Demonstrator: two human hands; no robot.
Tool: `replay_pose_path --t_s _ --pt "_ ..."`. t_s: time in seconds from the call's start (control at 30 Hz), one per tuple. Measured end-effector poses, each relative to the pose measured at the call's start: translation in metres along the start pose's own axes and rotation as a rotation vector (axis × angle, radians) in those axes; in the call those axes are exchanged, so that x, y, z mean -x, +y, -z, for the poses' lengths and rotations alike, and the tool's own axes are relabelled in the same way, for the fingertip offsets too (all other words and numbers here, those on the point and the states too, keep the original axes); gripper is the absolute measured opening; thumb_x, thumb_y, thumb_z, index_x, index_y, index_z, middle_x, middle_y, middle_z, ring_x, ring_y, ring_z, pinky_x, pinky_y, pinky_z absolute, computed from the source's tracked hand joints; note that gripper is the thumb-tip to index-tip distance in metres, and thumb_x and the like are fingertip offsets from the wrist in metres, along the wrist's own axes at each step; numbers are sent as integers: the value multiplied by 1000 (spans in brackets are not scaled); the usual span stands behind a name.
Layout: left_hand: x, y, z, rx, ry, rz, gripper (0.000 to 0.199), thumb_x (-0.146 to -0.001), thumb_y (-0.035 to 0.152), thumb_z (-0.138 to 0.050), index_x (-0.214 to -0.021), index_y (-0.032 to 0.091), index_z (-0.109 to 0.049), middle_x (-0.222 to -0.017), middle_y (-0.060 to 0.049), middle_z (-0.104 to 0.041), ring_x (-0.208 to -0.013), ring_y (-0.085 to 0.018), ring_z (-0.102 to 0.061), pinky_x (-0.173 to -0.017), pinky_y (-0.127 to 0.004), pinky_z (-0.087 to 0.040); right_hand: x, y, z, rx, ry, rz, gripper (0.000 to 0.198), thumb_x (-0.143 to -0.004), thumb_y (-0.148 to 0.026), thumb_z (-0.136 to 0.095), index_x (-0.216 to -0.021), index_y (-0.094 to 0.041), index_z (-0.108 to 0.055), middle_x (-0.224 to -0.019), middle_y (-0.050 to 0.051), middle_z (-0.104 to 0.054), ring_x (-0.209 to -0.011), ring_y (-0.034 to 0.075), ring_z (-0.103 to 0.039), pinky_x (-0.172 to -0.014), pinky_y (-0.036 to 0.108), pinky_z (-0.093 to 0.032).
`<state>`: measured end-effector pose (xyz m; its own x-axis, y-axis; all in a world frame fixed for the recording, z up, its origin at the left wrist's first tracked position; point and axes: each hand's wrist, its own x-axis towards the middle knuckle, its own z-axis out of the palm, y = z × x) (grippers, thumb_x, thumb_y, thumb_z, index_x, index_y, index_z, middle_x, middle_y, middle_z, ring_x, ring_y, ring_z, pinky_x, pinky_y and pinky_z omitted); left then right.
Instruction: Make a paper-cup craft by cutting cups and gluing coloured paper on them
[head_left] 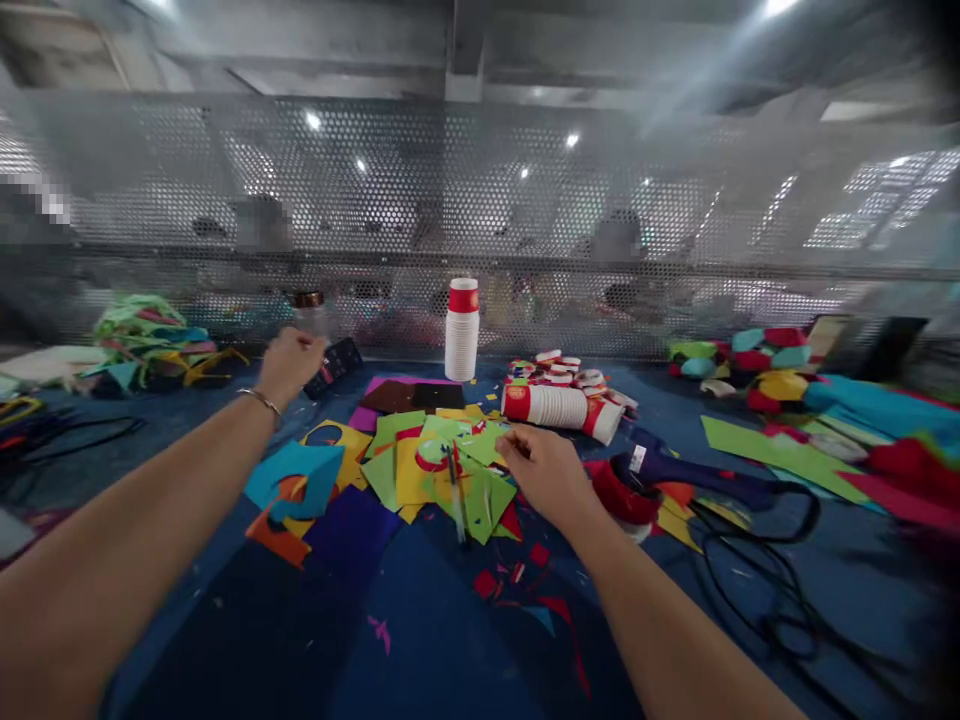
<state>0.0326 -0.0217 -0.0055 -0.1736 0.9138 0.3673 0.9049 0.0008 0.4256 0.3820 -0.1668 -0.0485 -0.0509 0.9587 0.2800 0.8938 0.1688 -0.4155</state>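
Observation:
My left hand [287,366] reaches far forward on the left with its fingers curled together. Its fingertips are at the edge of a dark, flat patterned object [341,362], and I cannot tell whether they grip it. A clear jar with a brown lid [308,312] stands just behind. Over the right side of a pile of green paper pieces [397,455], my right hand [546,472] has thumb and fingers pinched; anything between them is hidden. A pen [455,495] lies on the pile. Near this hand, stacked paper cups [559,408] lie on their side.
An upright stack of paper cups [461,335] stands at the back before a perforated metal screen [375,190]. At right, a dark blue glue gun [690,475] trails a black cord [787,600]. Coloured scraps [146,335] heap at left. Cut paper [780,455] lies far right.

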Motion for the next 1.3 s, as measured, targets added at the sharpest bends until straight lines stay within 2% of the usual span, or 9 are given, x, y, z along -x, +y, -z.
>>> replay_pose_path --t_s 0.1,0.23,0.4,0.53,0.77,0.87,1.0,1.1,1.3 --pt "37 35 -11 -25 -166 -166 30 -96 38 -60 -115 15 -63 -113 -8 -67 -97 -21 -66 -85 -42 -56 1 2 1 66 -28 -30 22 -97 -29 -52 -84 -20 -67 -84 4 -72 -78 18 -65 -67 27 -39" --pt "105 85 -20 -63 -383 -436 24 -90 42 -61 -84 21 -71 -87 -2 -73 -80 -18 -66 -72 -29 -48 2 2 3 154 -100 -64 20 -98 -32 -55 -95 -18 -69 -93 6 -71 -88 20 -67 -77 32 -49" --pt "168 120 -22 -157 -473 -502 41 -85 54 -55 -69 19 -69 -72 -8 -71 -71 -23 -66 -57 -30 -38 7 -1 9 246 -185 -74 32 -97 -36 -61 -122 -16 -61 -121 9 -64 -101 21 -65 -86 43 -56" --pt "179 122 -24 -212 -544 -484 26 -82 39 -60 -70 19 -72 -75 -8 -72 -73 -24 -67 -59 -31 -41 14 -6 10 293 -224 -54 33 -97 -35 -61 -125 -17 -60 -125 10 -62 -104 23 -65 -88 44 -56" --pt "184 125 -29 -260 -705 -440 30 -95 44 -61 -98 15 -66 -95 -4 -69 -82 -17 -66 -76 -36 -55 21 -12 9 341 -250 -9 34 -97 -35 -61 -126 -17 -60 -126 10 -62 -105 23 -64 -88 44 -56" --pt "194 129 -24 -217 -705 -431 30 -86 45 -67 -82 15 -67 -77 -1 -67 -70 -17 -63 -64 -30 -49 27 -11 14 370 -262 -6 34 -97 -35 -61 -126 -17 -60 -126 10 -62 -105 23 -64 -88 44 -56" --pt "209 127 -11 -101 -681 -460 33 -73 40 -65 -50 19 -54 -49 2 -48 -51 -14 -49 -48 -29 -28 45 -7 24 421 -252 -15 33 -97 -35 -61 -125 -17 -60 -124 10 -62 -104 23 -65 -87 43 -56" --pt "220 126 -4 -9 -713 -500 36 -72 37 -60 -44 20 -45 -43 4 -38 -45 -12 -39 -46 -30 -22 63 -3 31 460 -232 -25 28 -98 -35 -59 -118 -16 -63 -116 8 -66 -99 21 -66 -85 41 -56" --pt "239 137 -7 90 -744 -537 32 -70 36 -59 -45 20 -48 -42 4 -38 -43 -11 -35 -45 -29 -21 86 0 32 509 -191 -12 19 -98 -22 -48 -101 -17 -66 -103 10 -71 -94 26 -69 -70 33 -48"
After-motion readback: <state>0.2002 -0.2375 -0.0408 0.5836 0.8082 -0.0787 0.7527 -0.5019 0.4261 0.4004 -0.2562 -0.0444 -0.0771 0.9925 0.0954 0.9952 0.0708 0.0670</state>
